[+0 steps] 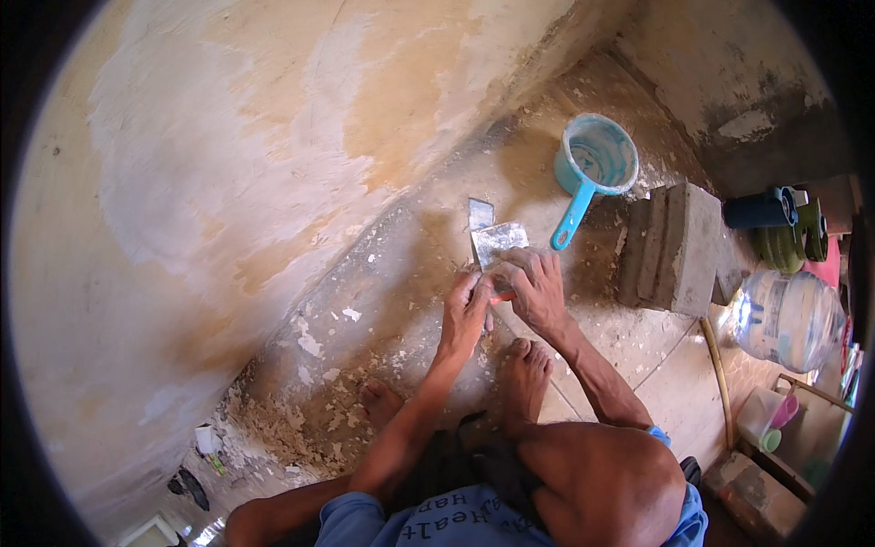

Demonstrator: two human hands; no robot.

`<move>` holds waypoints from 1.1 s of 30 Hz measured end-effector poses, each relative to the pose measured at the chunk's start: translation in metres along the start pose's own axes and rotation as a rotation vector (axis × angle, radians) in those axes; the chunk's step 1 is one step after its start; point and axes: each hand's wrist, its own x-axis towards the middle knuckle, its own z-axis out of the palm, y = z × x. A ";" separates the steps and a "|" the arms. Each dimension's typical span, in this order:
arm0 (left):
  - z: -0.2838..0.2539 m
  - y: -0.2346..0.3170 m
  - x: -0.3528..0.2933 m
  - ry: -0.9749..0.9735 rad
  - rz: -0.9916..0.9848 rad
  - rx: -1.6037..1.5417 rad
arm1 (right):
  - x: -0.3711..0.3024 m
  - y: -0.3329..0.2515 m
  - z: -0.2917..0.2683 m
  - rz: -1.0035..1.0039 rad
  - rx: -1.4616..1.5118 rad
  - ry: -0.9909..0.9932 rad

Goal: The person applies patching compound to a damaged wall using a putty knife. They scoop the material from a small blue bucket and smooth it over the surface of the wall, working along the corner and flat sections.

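Both hands meet low over the dusty floor, working on a broad, flat, rectangular metal blade smeared with whitish residue. The left hand looks to be pinching near the blade's lower corner, thumb and fingers pressed together; the right hand curls over its near edge, though what exactly its grip closes on cannot be told. A bright red-orange piece shows between them, perhaps a handle. A narrower grey rectangular blade sits just beyond; whether it is held or lies on the floor is unclear. Handling this well probably calls for steadying the broad blade with one hand, keeping fingertips off its edges, and keeping strokes light and flat. The turquoise round plastic dipper, residue-streaked inside, stands near, clear of both wrists.
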 end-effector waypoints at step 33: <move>-0.062 -0.011 0.022 0.015 0.340 0.326 | 0.016 -0.074 -0.006 1.088 1.716 -0.248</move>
